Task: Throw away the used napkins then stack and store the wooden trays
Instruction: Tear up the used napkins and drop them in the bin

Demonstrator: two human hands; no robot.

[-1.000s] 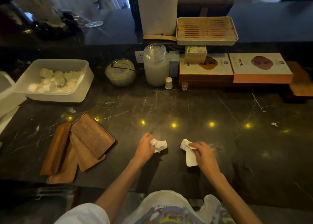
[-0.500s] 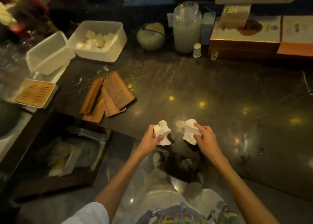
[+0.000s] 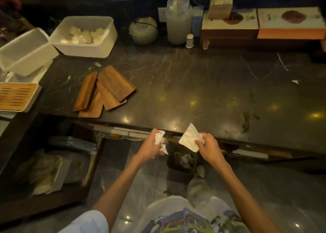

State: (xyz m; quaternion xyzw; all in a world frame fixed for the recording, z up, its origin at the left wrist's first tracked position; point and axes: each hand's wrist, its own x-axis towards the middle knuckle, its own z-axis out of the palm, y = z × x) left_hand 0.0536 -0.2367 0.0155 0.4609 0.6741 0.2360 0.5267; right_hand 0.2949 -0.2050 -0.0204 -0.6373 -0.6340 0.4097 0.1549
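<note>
Two steps are unfinished: my left hand (image 3: 151, 146) grips a crumpled napkin (image 3: 159, 139) and my right hand (image 3: 210, 149) pinches a flat napkin (image 3: 189, 139) just above the floor bin (image 3: 182, 162), neither dropped, while the wooden trays (image 3: 112, 84) lie loosely fanned on the counter (image 3: 202, 84), unstacked and unstored.

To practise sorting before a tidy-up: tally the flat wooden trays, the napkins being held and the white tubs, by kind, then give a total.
Wooden trays: 4
Napkins: 2, one in the left hand, one in the right hand
White tubs: 2
Total: 8
</note>
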